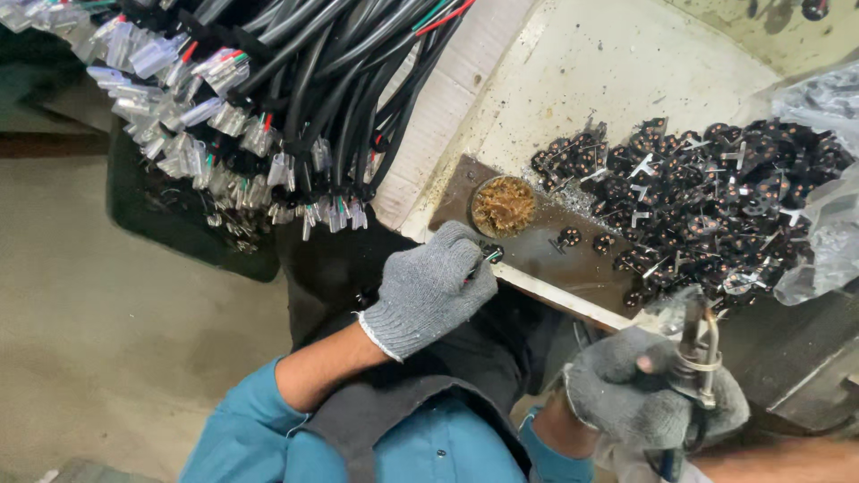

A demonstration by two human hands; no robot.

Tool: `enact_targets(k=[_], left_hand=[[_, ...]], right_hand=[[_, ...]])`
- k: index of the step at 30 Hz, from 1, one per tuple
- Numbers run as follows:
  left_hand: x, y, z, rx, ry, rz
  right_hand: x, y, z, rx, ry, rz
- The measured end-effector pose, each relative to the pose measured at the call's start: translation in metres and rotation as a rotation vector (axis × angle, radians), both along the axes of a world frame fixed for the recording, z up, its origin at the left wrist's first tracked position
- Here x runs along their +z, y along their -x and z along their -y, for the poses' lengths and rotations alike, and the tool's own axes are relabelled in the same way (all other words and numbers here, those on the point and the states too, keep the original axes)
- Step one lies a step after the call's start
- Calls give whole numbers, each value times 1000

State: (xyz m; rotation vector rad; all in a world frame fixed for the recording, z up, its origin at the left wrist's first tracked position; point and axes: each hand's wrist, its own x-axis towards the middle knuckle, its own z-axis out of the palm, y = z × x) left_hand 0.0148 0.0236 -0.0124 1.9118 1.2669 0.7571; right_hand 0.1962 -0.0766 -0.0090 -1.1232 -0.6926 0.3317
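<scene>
Grey-gloved left hand (429, 288) pinches a small black connector (490, 254) at the desk (546, 246) edge; right hand (646, 394) grips a soldering iron (696, 344). Risk: the iron's tip, close by, could scorch glove or wires.

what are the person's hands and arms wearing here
Both the left hand and the right hand wear grey knitted gloves; the left glove has a white cuff edge. The sleeves are teal blue, pushed up the forearms.

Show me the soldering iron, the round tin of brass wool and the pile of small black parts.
soldering iron (696, 353), head view, on its metal barrel above the right hand's grip.
round tin of brass wool (504, 206), head view, on the wool's middle.
pile of small black parts (707, 201), head view, on the heap's middle.
</scene>
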Motion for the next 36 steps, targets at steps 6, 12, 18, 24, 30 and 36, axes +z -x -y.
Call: enact_targets(k=[6,12,18,24,30,36], left_hand=[[8,-1,-5,-35,-6,7],[11,11,-8,68,5,-54],[10,15,-12,78,16,-47],[9,15,-17,37,15,-47],[8,17,-15,12,-13,-28],[7,15,-18,14,-44,-55]], right_hand=[[-48,-1,-9,80,295,-10],[-60,8,2,51,298,274],[-19,17,-36,37,747,973],[3,37,-41,146,741,1071],[8,15,-26,154,537,638],[-6,13,-32,49,683,794]])
